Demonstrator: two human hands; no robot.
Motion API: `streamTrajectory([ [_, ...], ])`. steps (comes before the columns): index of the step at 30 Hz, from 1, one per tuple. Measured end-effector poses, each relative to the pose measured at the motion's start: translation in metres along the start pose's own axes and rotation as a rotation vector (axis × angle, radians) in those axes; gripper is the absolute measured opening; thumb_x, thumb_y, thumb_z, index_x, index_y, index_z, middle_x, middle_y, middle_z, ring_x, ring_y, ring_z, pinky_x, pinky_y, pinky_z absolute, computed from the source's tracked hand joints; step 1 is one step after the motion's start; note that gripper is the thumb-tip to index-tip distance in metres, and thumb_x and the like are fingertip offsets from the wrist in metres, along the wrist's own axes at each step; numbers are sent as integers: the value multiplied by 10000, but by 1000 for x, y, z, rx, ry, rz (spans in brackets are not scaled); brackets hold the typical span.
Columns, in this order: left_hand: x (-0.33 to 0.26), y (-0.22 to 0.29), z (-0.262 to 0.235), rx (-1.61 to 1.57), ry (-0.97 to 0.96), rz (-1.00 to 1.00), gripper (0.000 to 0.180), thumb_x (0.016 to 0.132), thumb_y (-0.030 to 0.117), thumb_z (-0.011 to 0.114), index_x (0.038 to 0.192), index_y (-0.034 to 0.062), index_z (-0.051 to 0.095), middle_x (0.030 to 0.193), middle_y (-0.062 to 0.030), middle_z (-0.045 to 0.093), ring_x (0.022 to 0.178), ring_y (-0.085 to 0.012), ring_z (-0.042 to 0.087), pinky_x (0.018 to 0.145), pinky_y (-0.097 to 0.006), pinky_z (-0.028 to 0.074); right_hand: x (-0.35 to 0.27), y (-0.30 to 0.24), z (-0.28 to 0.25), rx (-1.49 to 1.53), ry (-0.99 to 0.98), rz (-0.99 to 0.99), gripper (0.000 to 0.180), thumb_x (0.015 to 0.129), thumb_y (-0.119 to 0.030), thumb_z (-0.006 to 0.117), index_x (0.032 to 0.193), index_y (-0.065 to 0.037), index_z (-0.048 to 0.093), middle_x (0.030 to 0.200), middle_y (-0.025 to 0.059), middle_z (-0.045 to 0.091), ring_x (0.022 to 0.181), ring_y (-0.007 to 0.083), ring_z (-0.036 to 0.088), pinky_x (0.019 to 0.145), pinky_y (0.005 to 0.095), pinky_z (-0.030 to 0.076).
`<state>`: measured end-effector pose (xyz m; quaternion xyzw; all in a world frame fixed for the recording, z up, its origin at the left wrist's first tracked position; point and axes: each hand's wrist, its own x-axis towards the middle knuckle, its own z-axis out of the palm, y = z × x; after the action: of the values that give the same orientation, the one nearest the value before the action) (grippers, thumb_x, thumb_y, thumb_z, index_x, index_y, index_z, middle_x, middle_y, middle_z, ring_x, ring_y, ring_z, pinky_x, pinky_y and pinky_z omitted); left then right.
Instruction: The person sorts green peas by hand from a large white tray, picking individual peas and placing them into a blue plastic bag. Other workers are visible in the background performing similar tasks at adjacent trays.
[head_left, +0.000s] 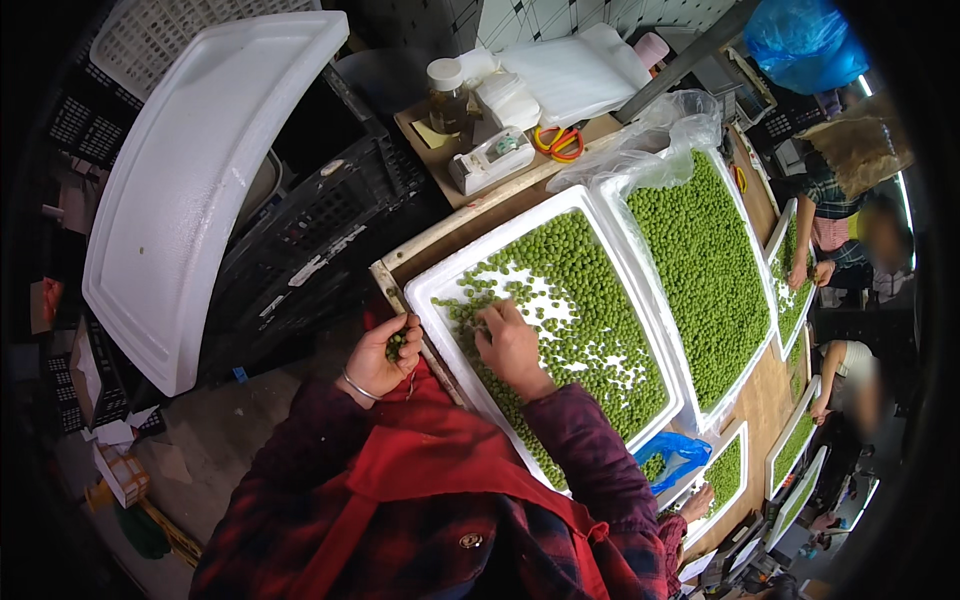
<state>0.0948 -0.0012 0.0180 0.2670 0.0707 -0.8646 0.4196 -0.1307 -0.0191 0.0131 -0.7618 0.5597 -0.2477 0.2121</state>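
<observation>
Green peas [565,245] lie spread in a white foam tray [500,238] on the wooden table before me, thick at the far side and thinner in the middle, where white bottom shows. My right hand [512,350] is over the tray's left part, its fingers bent down and drawn together among the peas. What its fingertips hold, if anything, is hidden. Just outside the tray's left edge, my left hand [378,362] is curled palm up around a small bunch of peas [396,345], some of them dark. A bracelet circles that wrist.
A fuller pea tray [712,300] with clear plastic stands to the right. Beyond it, other people's hands [797,275] work at more trays. A blue bag [688,452] lies lower right. Scissors [572,152] and a jar [446,105] sit behind. Left are a foam lid [190,200] and black crate [310,240].
</observation>
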Motion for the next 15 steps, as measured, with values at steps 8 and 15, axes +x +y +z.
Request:
streamTrajectory([
  [8, 3, -8, 1, -6, -9, -53, 196, 941, 223, 470, 956, 34, 518, 763, -15, 494, 587, -105, 457, 528, -226, 371, -10, 16, -15, 122, -47, 65, 66, 749, -129, 634, 799, -93, 658, 741, 104, 613, 614, 294, 603, 559, 379, 491],
  [15, 4, -11, 4, 6, 14, -79, 183, 944, 209, 461, 955, 37, 524, 770, -10, 472, 607, -95, 430, 531, -218, 364, 22, 24, -11, -69, -81, -26, 226, 748, -120, 622, 973, -119, 638, 765, 91, 594, 619, 294, 598, 557, 389, 487],
])
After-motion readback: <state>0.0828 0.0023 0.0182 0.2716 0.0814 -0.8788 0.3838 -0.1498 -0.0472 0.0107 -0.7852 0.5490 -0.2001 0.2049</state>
